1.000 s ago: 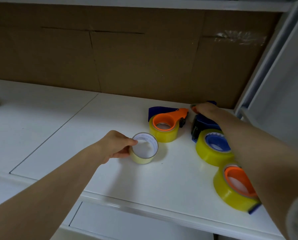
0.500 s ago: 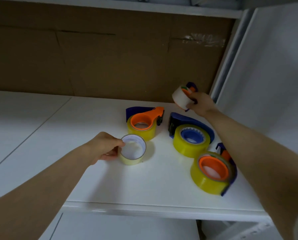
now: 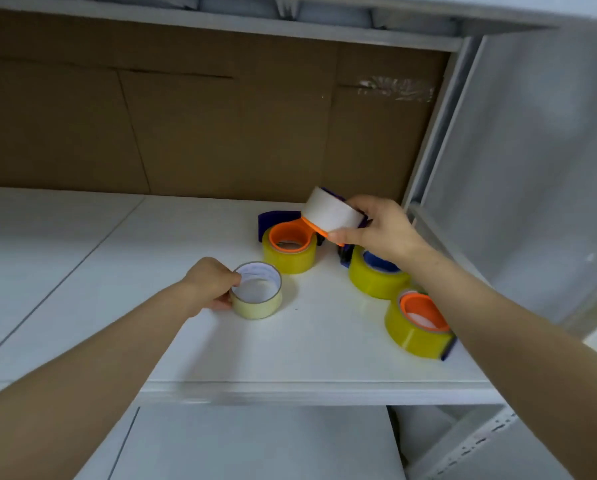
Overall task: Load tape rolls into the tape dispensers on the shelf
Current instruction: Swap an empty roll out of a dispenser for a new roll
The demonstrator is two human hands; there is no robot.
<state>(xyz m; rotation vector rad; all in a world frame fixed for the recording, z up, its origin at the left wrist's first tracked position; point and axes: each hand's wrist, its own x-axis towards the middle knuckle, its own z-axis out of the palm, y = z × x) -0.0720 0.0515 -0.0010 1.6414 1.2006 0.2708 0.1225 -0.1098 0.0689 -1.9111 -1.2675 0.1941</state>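
Observation:
My left hand (image 3: 210,284) grips a loose pale-yellow tape roll (image 3: 256,290) that rests on the white shelf (image 3: 290,358). My right hand (image 3: 376,228) holds a tape dispenser (image 3: 331,213) tilted in the air; it carries a whitish roll, with orange and blue plastic showing at its edges. Three loaded dispensers lie on the shelf: one with an orange hub and yellow tape (image 3: 290,249) at the back, one with a blue hub (image 3: 376,275) under my right wrist, one with an orange hub (image 3: 418,323) near the front right.
A brown cardboard panel (image 3: 186,133) backs the shelf. A grey metal upright (image 3: 432,133) and side wall close the right side. The shelf's front edge (image 3: 290,393) is close below, with a lower shelf beneath. An upper shelf runs overhead.
My right hand has lifted the whitish-roll dispenser off the back right of the shelf and brought it forward and left. My left hand stays on the loose roll.

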